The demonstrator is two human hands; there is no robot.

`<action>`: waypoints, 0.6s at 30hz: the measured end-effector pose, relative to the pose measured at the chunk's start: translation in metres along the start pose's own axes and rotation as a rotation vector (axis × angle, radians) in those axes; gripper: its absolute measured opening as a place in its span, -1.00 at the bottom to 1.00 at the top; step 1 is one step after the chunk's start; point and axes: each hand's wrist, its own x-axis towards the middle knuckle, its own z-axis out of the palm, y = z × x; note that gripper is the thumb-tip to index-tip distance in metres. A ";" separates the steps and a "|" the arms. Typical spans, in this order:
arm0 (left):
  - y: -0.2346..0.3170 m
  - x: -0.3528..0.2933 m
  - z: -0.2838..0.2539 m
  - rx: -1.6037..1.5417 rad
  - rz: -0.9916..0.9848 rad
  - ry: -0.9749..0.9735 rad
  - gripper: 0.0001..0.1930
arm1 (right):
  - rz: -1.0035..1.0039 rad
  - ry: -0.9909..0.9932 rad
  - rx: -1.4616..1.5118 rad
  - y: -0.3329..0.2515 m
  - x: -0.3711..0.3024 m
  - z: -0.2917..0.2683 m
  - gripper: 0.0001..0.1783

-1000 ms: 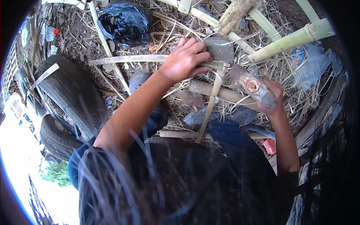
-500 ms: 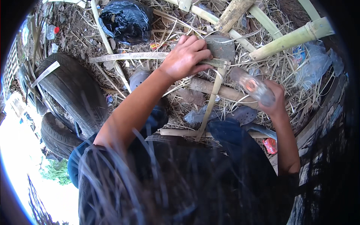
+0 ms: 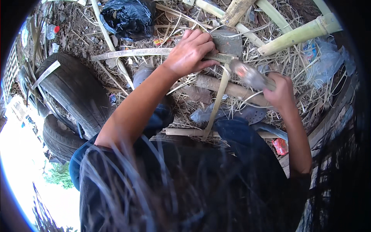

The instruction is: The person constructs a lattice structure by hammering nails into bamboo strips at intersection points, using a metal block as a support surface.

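The fisheye (head-worn) looks down from close above left fingers point(image 3: 202, 39) and right fingers point(image 3: 279, 82).

The left hand point(image 3: 192, 52) grips a strip point(image 3: 223, 58); the right hand point(image 3: 279, 92) holds a mallet point(image 3: 249, 75) by the strip's right end.

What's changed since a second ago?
The wooden mallet in the right hand has swung leftward, nearer the end of the bamboo strip; motion blur hides whether they touch. Nothing was picked up or let go. The left hand still holds the strip beside the grey block.
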 end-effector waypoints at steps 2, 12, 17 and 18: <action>0.001 -0.001 0.003 -0.014 0.000 -0.015 -0.65 | 0.027 0.017 0.027 -0.001 -0.008 -0.005 -0.82; 0.002 -0.002 0.005 0.005 0.019 -0.004 -0.65 | -0.046 0.048 0.127 -0.013 -0.013 -0.005 -0.87; -0.004 0.002 0.006 0.008 0.026 0.040 -0.63 | 0.049 -0.042 -0.084 0.006 -0.007 -0.007 -0.88; -0.003 0.000 0.007 0.008 0.026 0.022 -0.63 | 0.051 0.013 -0.006 0.005 -0.015 -0.008 -0.87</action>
